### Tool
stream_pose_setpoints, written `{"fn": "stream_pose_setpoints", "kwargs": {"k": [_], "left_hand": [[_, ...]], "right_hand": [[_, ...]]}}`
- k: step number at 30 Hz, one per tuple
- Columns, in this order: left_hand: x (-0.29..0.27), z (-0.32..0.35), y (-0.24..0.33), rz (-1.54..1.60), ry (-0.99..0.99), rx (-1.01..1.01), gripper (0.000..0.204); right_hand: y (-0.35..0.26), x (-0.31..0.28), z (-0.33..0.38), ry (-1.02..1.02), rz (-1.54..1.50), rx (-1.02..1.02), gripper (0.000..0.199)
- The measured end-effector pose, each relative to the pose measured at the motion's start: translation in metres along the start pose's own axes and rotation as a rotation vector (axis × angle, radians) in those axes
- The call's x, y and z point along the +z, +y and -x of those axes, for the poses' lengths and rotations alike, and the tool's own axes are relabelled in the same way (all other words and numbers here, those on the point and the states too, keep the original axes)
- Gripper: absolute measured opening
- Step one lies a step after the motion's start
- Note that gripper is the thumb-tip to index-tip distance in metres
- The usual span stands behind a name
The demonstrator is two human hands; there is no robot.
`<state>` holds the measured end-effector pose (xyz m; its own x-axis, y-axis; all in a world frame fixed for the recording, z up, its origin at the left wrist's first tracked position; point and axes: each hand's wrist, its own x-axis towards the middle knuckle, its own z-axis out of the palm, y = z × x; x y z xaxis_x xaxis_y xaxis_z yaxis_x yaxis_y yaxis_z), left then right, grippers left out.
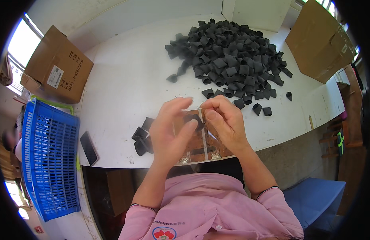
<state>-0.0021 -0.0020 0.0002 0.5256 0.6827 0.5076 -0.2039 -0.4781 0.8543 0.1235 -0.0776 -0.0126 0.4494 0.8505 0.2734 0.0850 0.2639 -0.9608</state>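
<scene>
Near the table's front edge, a flat brown board (196, 141) with pale strips and shiny clear patches lies between my hands. A black fabric tube piece (198, 122) is over the board, beside my left thumb. My left hand (169, 130) is open, its fingers curved and apart from the thumb. My right hand (227, 124) is closed, with thumb and index finger together above the board; whatever they pinch is too small to make out. Left of my left hand lies a small group of similar black pieces (141, 134), partly hidden by that hand.
A large heap of black fabric pieces (237, 56) covers the back of the white table (117, 80). Cardboard boxes stand at the left (59, 66) and right (321, 42). A phone (89, 148) lies at the left edge, near a blue plastic basket (51, 160).
</scene>
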Motion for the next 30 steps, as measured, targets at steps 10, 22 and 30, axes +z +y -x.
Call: {"fn": "stream_pose_setpoints", "kwargs": {"k": [10,22,30], "left_hand": [[0.004,0.010,0.007,0.934,0.261,-0.358,0.010],[0.002,0.014,0.005,0.579,0.191,-0.293,0.006],[-0.003,0.018,-0.002,0.651,0.207,-0.308,0.006]], "right_hand": [[-0.022,0.017,0.001,0.122,0.757,-0.665,0.023],[-0.005,0.003,0.004,0.053,0.588,-0.550,0.012],[-0.012,0.003,0.006,-0.046,0.686,-0.457,0.010]]}}
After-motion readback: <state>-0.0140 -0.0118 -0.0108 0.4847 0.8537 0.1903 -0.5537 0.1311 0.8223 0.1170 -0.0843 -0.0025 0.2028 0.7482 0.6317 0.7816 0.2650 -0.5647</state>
